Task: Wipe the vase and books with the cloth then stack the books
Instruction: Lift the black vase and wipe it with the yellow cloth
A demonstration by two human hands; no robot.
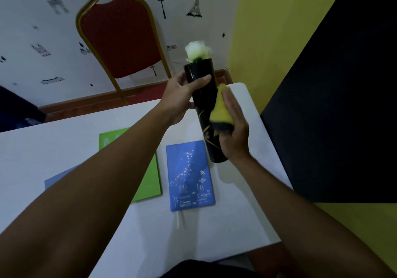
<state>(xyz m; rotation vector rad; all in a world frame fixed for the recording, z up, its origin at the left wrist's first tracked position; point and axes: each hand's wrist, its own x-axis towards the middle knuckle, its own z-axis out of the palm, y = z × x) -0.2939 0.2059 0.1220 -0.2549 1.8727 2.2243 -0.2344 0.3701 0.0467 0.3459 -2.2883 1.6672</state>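
A tall black vase [204,105] with a white flower [196,50] in its mouth is lifted off the white table [139,234] and tilted. My left hand [180,99] grips its upper part. My right hand [233,127] presses a yellow cloth [220,110] against the vase's right side. Three books lie flat on the table below: a blue one with white drawings [189,176], a green one [150,178] left of it, and a pale blue one [55,180] mostly hidden under my left forearm.
A red chair with a gold frame [120,41] stands beyond the table's far edge against a white wall with black stickers. A yellow wall and a dark panel [343,105] close off the right side.
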